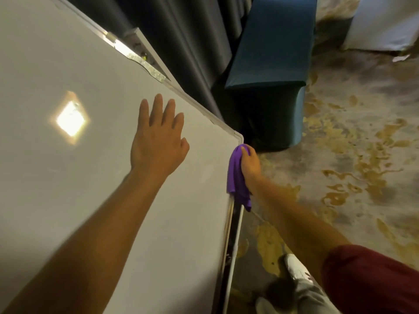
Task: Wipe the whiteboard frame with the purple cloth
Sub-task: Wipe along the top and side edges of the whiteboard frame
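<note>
Right hand (249,164) closed on the cloth (238,180), pressing it to the frame (234,223) just below the corner at 3 o'clock; left hand (158,141) flat, open, bracing the board (68,177); remaining extent unclear.

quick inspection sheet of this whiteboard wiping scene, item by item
surface: whiteboard face bare, with a bright light reflection
job's things: purple cloth pressed on the frame edge just below the corner; torn tape or damage along the upper frame edge
clutter: nothing seen on the board
grippers: left hand flat and open on the board face; right hand closed on the cloth
cables: nothing seen
surroundings: teal covered bench, dark curtain, patterned carpet, white shoe
</note>
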Demonstrator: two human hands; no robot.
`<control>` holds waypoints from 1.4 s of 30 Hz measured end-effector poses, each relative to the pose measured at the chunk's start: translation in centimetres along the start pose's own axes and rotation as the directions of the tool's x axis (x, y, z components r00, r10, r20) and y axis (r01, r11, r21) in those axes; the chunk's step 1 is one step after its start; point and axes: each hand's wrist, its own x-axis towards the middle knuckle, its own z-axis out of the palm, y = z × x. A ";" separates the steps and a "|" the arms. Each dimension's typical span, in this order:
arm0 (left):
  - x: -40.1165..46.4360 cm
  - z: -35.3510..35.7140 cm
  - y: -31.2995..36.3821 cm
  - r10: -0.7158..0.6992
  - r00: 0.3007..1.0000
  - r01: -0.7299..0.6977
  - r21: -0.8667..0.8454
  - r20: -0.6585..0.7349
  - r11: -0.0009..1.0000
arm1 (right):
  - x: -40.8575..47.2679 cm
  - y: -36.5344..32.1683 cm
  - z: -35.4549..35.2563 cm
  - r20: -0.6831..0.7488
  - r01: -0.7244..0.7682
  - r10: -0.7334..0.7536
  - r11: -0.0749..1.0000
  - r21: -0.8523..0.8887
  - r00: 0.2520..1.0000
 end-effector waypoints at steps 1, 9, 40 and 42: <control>0.0 0.0 0.0 -0.001 1.000 0.001 0.003 0.003 1.000 | -0.2 0.6 0.2 -0.016 0.000 0.001 1.000 0.014 1.000; 0.3 0.7 -0.1 -0.014 1.000 0.014 0.035 0.009 0.999 | 1.6 -0.2 0.6 -0.039 -0.081 0.089 0.983 0.164 0.995; -9.2 -1.4 1.2 -0.059 0.996 0.025 -0.415 -0.070 0.910 | -25.1 19.9 1.2 0.068 -0.043 0.051 0.993 -0.110 0.996; -13.9 -1.1 2.7 -0.033 0.998 0.011 -0.419 -0.045 0.908 | -27.8 22.5 1.0 0.110 -0.082 0.089 0.994 -0.067 0.990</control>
